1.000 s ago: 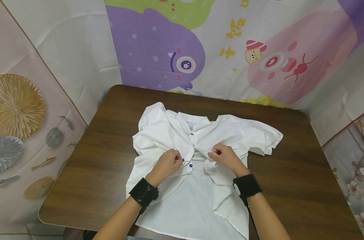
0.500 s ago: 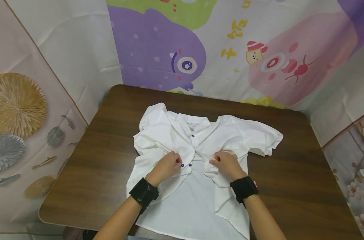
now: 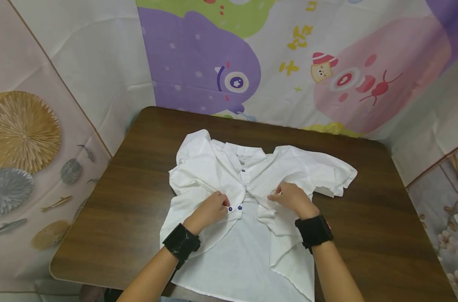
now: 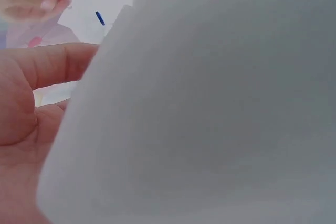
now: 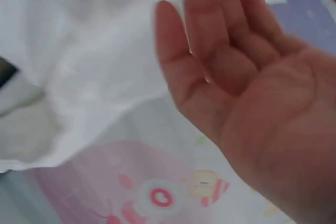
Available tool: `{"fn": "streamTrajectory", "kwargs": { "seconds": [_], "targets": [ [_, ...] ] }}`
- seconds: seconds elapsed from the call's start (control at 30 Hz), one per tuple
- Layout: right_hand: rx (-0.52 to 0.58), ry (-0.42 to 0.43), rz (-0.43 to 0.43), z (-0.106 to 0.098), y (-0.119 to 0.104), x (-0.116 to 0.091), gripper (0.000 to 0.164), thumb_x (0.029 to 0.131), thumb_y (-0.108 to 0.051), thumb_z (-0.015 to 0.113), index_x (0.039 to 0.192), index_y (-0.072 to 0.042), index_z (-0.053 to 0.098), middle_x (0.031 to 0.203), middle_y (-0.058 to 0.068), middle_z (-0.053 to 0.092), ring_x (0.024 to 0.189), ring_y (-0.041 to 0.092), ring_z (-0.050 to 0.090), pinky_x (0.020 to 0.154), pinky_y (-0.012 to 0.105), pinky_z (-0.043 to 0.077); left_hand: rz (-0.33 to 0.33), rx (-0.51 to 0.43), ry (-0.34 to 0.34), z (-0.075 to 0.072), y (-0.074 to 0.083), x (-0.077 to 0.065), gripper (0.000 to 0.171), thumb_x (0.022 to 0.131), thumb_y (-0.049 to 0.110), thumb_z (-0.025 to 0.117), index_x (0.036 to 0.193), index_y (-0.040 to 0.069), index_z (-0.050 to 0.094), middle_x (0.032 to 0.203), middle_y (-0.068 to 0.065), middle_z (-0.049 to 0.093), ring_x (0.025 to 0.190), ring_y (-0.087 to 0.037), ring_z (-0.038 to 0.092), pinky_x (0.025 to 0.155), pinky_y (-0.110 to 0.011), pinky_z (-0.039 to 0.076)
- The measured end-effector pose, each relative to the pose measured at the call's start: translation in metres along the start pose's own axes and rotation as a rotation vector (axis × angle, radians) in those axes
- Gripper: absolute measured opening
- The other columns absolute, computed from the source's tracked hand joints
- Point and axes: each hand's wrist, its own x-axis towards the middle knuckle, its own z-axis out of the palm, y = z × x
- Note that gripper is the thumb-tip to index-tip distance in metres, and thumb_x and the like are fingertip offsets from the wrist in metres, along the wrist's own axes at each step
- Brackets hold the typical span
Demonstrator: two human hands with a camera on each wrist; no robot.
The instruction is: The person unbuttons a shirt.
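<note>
A white short-sleeved shirt (image 3: 236, 247) lies spread on the table, collar away from me, its front parted below the chest. At the lower left front edge, my left hand (image 3: 212, 207) pinches the cloth beside two dark blue buttons (image 3: 235, 208). In the left wrist view, blurred white cloth hides most of that hand's fingers. My right hand (image 3: 293, 199) is over the right front panel, its fingers (image 5: 207, 30) loosely bent; no cloth shows gripped between them. Its fingertips run out of the right wrist view. Another button (image 3: 243, 170) shows near the collar.
The brown wooden table (image 3: 112, 218) extends on both sides of the shirt. Behind it hangs a cartoon-printed cloth (image 3: 199, 63). A patterned panel (image 3: 21, 235) stands at the left. Black bands (image 3: 313, 230) wrap both wrists.
My right hand has shifted slightly right, its fingers looser over the right panel. My left hand stays at the left edge; the buttons there have dropped slightly toward me.
</note>
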Motion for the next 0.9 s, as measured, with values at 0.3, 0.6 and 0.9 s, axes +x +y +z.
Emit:
{"fn": "streamTrajectory", "kwargs": {
  "seconds": [0.3, 0.6, 0.9],
  "targets": [
    [0.078, 0.170, -0.226, 0.006, -0.039, 0.014, 0.028, 0.089, -0.025, 0.062, 0.103, -0.001, 0.060, 0.084, 0.009, 0.059, 0.077, 0.021, 0.054, 0.070, 0.033, 0.045, -0.073, 0.049, -0.037, -0.004, 0.010, -0.003, 0.009, 0.079, -0.001, 0.053, 0.085, 0.003, 0.060, 0.083, -0.006, 0.051, 0.075, -0.017, 0.048, 0.071, -0.030, 0.042],
    [-0.018, 0.091, -0.117, 0.043, -0.049, 0.037, 0.030, 0.085, -0.026, 0.067, 0.099, -0.002, 0.058, 0.088, 0.009, 0.060, 0.077, 0.021, 0.053, 0.074, 0.035, 0.045, -0.080, 0.034, -0.025, -0.002, 0.010, -0.001, 0.009, 0.079, -0.002, 0.054, 0.084, 0.002, 0.060, 0.082, -0.006, 0.051, 0.074, -0.018, 0.048, 0.070, -0.031, 0.041],
    [-0.087, 0.199, -0.172, 0.053, -0.042, 0.040, 0.013, 0.088, -0.016, 0.058, 0.082, -0.005, 0.060, 0.071, 0.005, 0.057, 0.062, 0.018, 0.051, 0.061, 0.032, 0.043, -0.097, 0.016, -0.040, -0.002, 0.008, -0.001, 0.011, 0.079, -0.001, 0.053, 0.086, 0.002, 0.061, 0.083, -0.006, 0.051, 0.073, -0.017, 0.047, 0.068, -0.029, 0.040]
  ]
}}
